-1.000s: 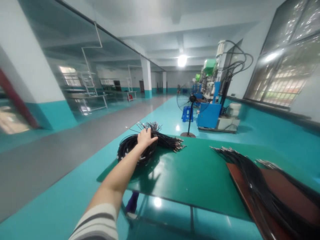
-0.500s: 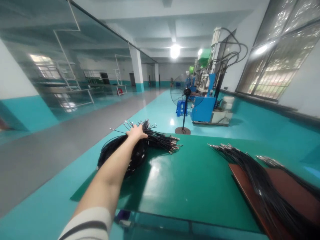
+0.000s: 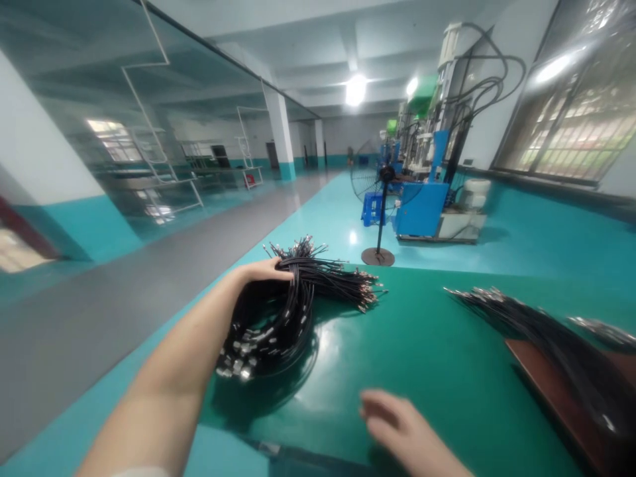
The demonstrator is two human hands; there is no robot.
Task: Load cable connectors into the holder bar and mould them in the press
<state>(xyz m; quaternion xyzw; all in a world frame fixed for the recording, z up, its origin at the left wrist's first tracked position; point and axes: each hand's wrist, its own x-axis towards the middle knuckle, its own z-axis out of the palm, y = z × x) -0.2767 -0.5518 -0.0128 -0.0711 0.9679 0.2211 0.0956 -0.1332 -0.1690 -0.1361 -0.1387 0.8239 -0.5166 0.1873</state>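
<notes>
A looped bundle of black cables (image 3: 298, 318) with shiny metal ends is on the left part of the green table (image 3: 342, 371). My left hand (image 3: 271, 268) is closed around the upper part of this bundle, its fingers partly hidden among the cables. Several loose cable ends fan out behind and to the right of the grip. Nearer the front edge, my right hand (image 3: 397, 421) hovers in slight blur, apart from the bundle. Its thumb and fingers are parted and nothing shows between them.
More black cables (image 3: 541, 338) lie across a reddish-brown board (image 3: 536, 377) on the right. Past the table stand a black pedestal fan (image 3: 381, 212), a blue stool (image 3: 372, 209) and a blue machine (image 3: 422, 209). A grey walkway (image 3: 199, 255) runs along the left.
My left hand has turned and now holds the cable bundle from its left side, with the loop swung more into view. My right hand has entered from below. The view has shifted left.
</notes>
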